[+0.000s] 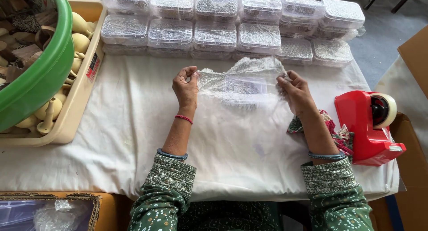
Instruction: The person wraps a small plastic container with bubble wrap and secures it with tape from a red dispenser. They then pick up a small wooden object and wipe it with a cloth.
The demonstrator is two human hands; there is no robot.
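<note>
Head view: both hands, left hand (186, 89) and right hand (295, 93), pinched the clear plastic wrap (240, 86) taut before the stacked boxes (232, 28); even tension seemed wise.

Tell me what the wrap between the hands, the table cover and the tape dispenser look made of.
Wrap: thin clear plastic film, glossy and crinkled, held by left hand and right hand.
Table cover: white cloth, matt, with soft folds.
Tape dispenser: red moulded plastic, likely; smooth and shiny.
</note>
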